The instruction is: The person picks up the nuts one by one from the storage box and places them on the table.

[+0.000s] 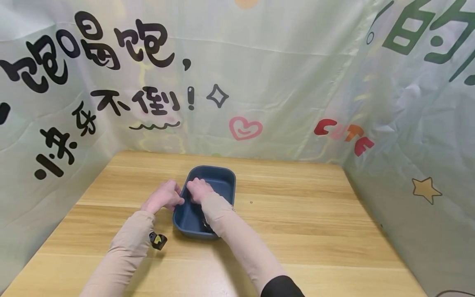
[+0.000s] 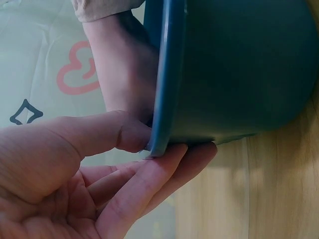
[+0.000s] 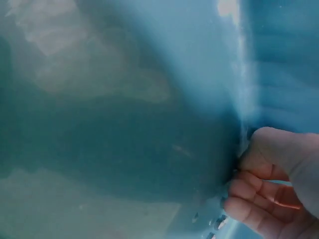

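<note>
A dark blue rectangular bin (image 1: 191, 222) with rounded corners sits on the table. My left hand (image 1: 165, 196) is at its left side. In the left wrist view the left thumb (image 2: 130, 134) lies at the rim (image 2: 167, 74), with the fingers under and outside it, pinching the edge. My right hand (image 1: 199, 189) reaches down inside the bin, near the left wall. The right wrist view has the right hand (image 3: 271, 184) with curled fingertips close together at the inner corner, where wall and floor meet. Small shiny specks lie by them; whether anything is pinched is hidden.
The wooden table (image 1: 297, 214) extends around the bin. Printed fabric (image 1: 282, 82) hangs behind and along both sides. A small black and yellow device (image 1: 158, 240) is at the left wrist. A cable (image 1: 454, 292) shows at the lower right corner.
</note>
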A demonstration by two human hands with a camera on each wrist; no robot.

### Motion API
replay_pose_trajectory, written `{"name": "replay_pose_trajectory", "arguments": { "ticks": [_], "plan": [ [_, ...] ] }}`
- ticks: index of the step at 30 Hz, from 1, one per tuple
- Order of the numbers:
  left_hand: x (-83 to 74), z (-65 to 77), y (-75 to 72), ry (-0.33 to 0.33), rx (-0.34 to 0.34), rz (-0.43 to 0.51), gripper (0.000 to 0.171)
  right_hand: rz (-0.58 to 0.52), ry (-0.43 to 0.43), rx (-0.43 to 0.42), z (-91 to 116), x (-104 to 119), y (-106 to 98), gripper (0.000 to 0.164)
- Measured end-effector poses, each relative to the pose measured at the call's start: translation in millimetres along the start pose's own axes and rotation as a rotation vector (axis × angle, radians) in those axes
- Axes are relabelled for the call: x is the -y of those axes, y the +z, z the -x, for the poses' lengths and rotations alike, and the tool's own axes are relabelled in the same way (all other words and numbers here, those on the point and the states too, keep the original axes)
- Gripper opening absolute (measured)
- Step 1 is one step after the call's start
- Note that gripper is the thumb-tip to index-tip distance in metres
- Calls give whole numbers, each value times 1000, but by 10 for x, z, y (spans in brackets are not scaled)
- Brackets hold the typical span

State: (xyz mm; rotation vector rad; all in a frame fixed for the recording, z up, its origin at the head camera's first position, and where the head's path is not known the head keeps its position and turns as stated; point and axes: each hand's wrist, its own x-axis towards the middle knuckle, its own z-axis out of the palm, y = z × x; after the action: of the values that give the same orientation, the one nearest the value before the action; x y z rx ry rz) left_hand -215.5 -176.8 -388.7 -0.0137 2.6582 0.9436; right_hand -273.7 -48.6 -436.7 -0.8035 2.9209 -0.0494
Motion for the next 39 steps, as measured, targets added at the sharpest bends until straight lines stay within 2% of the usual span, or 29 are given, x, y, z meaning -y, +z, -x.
{"name": "replay_pose_trajectory", "arguments": {
  "ticks": [7, 11, 19, 23, 30, 39],
  "plan": [
    [-9, 10, 0, 0, 9, 10, 25, -22, 57, -11, -7, 0, -7, 25],
    [-5, 3, -2, 6, 3, 6, 24, -43, 61, -17, 4, -32, -22, 26],
    [-3, 8, 0, 26, -9, 0, 19, -136, 42, -51, 57, -124, -64, 9],
    [-9, 7, 1, 21, -2, -5, 21, -195, 38, -41, 94, -158, -106, 6],
    [-17, -1, 2, -5, 3, -9, 27, -229, 27, -36, 102, -223, -108, 8],
    [0, -16, 19, 2, -4, -9, 26, -293, 24, -50, 176, -258, -190, 12]
  ]
}}
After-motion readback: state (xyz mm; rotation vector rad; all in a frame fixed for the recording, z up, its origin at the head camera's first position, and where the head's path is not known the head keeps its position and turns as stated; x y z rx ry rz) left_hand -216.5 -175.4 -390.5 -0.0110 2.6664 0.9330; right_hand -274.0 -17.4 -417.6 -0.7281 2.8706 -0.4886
